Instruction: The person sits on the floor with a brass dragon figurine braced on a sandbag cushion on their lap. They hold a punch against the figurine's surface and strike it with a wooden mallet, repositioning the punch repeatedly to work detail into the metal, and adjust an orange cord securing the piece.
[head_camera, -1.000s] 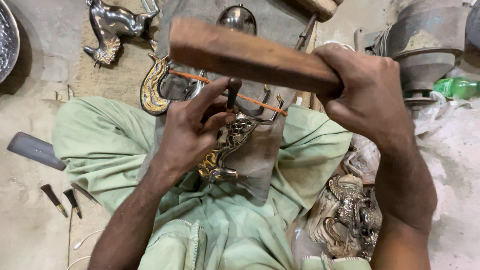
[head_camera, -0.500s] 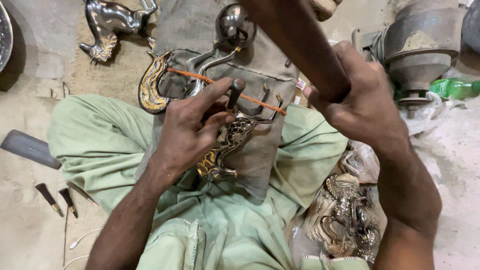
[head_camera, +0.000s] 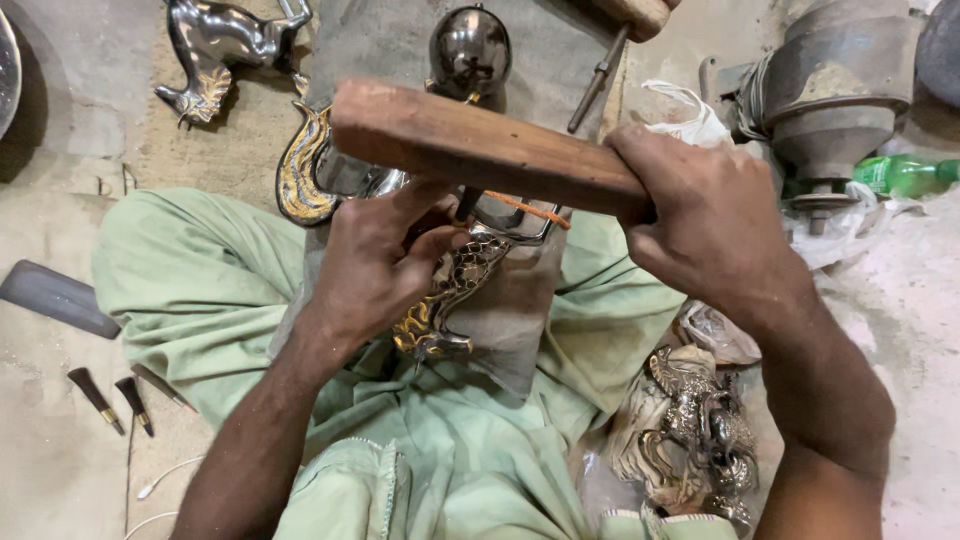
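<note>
My right hand (head_camera: 705, 225) grips a thick wooden block (head_camera: 470, 145) by its right end and holds it level over my lap. Under the block, my left hand (head_camera: 385, 255) pinches a thin dark punch (head_camera: 466, 203) upright on an ornate brass and silver casting (head_camera: 450, 295). That casting rests on a grey cloth pad (head_camera: 510, 315) across my green-clad legs. An orange band (head_camera: 525, 209) crosses the metal piece just behind the punch. The block hides the punch's top.
A shiny metal bird figure (head_camera: 225, 45) and a round dark metal ball (head_camera: 470, 50) lie ahead. Several ornate castings (head_camera: 700, 430) sit in a bag at my right knee. Two small punches (head_camera: 110, 398) and a dark flat tool (head_camera: 55, 295) lie left. A grey machine (head_camera: 835, 85) and green bottle (head_camera: 905, 175) stand right.
The wooden block was lifted up and back half a second ago; now it has come down level again over the punch. My left hand has stayed on the punch and casting.
</note>
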